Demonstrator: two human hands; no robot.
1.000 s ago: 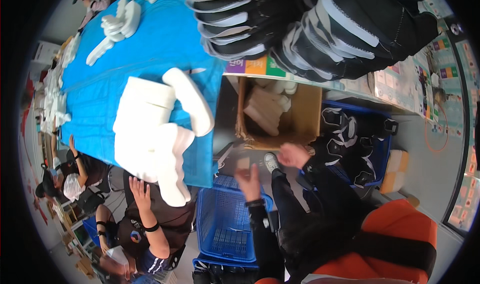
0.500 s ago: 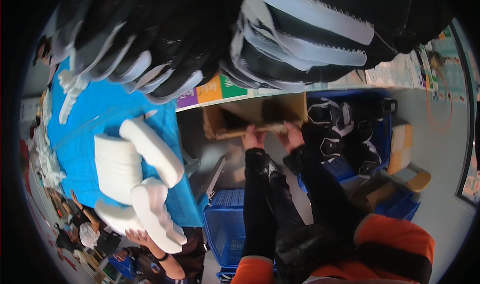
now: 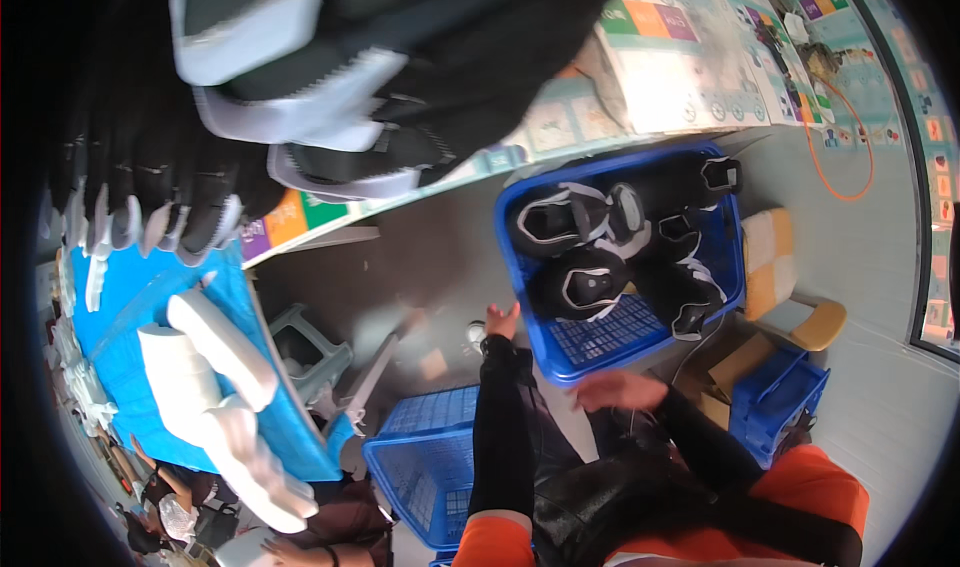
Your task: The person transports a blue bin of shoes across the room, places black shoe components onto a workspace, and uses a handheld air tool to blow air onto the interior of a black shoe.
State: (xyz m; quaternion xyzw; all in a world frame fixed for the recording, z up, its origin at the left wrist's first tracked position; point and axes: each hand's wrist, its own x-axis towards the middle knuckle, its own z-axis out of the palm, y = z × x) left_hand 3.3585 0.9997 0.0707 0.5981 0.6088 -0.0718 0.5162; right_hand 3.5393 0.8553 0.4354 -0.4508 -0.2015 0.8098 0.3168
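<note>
My left hand is beside the left wall of a blue plastic basket, fingers apart and nothing in it. Just below the basket's near rim is my right hand, slightly blurred, with its fingers stretched to the left and no object visible in it. Inside the basket lie several black-and-white sewn pieces that look like shoe uppers. More black fabric pieces with white edges hang close overhead, partly blurred.
White foam-like forms lie on a blue-covered table at left. An open blue basket stands below it. Yellow-and-white chair, cardboard box and blue crate are at right. A co-worker's hand shows at lower left.
Both hands have let go of the open cardboard box under the table edge, and it is out of sight there. My right hand has drawn back toward me. The view has shifted right.
</note>
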